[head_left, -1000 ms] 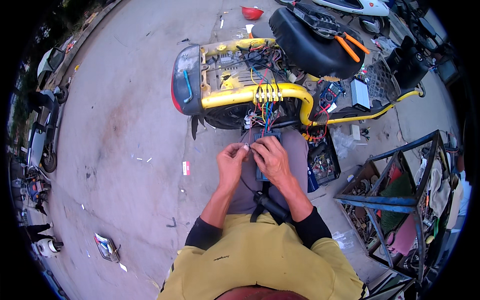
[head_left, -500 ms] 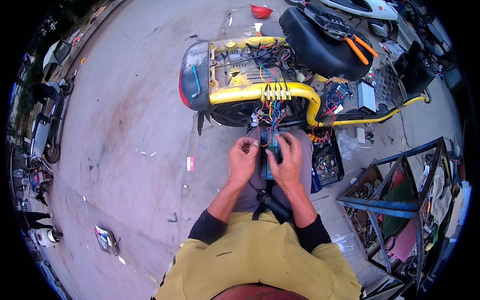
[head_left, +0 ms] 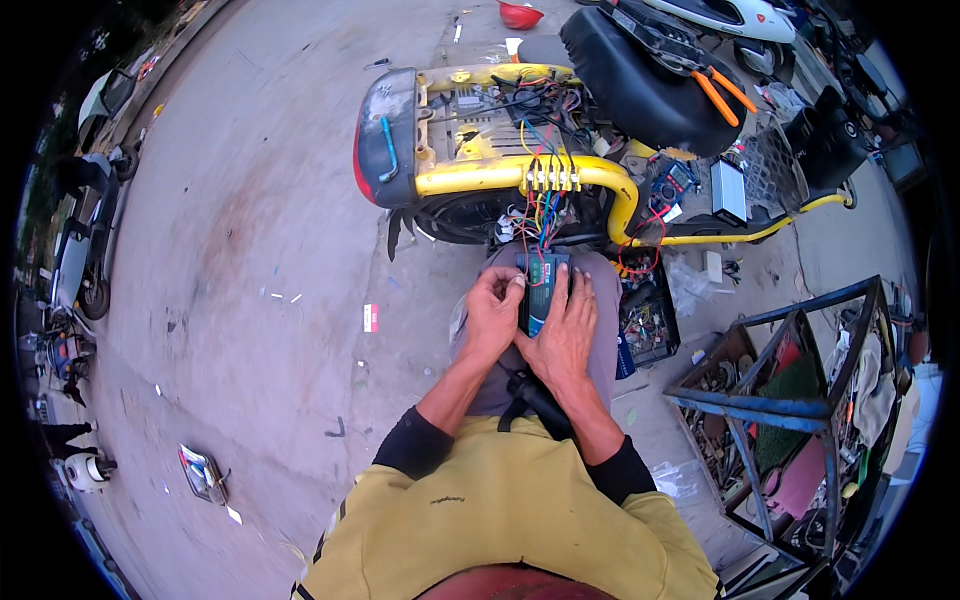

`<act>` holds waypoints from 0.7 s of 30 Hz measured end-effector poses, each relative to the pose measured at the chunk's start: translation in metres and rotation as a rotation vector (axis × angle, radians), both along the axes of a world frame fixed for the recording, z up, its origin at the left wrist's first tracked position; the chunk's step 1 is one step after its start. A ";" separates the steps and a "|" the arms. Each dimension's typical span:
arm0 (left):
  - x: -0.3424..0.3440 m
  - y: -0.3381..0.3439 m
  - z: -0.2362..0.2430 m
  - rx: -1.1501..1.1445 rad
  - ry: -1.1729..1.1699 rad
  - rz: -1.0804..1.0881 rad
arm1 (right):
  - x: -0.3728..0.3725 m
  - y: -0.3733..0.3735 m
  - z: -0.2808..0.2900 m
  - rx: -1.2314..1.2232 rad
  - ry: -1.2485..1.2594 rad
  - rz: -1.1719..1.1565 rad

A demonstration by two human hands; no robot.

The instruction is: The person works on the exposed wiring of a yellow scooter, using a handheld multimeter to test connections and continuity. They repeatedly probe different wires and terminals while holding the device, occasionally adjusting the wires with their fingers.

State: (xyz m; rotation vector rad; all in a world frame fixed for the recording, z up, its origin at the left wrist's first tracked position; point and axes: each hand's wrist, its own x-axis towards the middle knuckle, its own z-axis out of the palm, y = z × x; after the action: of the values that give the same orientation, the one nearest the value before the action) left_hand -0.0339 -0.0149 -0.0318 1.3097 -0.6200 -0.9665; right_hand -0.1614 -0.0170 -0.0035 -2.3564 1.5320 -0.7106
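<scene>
A flat dark box with a teal label, which looks like a scooter motor controller, rests on my lap. Several coloured wires run from its far end up to the scooter. My right hand holds the box, its fingers along the right side and the thumb by the near left corner. At the left edge of the box, my left hand has thumb and forefinger pinched around what looks like a thin red wire. Beyond the box, a terminal strip sits on the yellow frame of the scooter.
On the black seat lie orange-handled pliers. A multimeter and a silver box sit on the footboard. Right of my knees are a parts tray and a metal rack of scrap. A blue-handled tool lies on the scooter's tail.
The box has turned slightly so that more of its label shows. My right hand has shifted down and its fingers now lie straighter along the box's right side. My left hand keeps its pinch.
</scene>
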 end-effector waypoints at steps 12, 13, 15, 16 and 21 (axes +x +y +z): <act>0.001 -0.001 -0.004 0.024 -0.005 -0.030 | 0.000 0.000 -0.008 -0.063 -0.021 0.010; 0.000 -0.001 -0.004 0.021 -0.003 -0.026 | 0.000 0.000 -0.009 -0.064 -0.019 0.012; 0.000 -0.002 -0.005 0.016 0.000 -0.022 | 0.000 0.000 -0.009 -0.065 -0.015 0.017; 0.000 -0.001 -0.004 0.014 0.003 -0.024 | 0.000 -0.001 -0.010 -0.069 -0.019 0.017; -0.001 0.000 0.003 0.029 -0.022 -0.039 | -0.001 -0.001 -0.013 -0.097 -0.019 0.013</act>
State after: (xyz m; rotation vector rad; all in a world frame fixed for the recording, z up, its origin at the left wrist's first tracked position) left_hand -0.0344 -0.0147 -0.0293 1.3401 -0.6523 -0.9970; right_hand -0.1627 -0.0181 -0.0163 -2.4194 1.5047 -0.8191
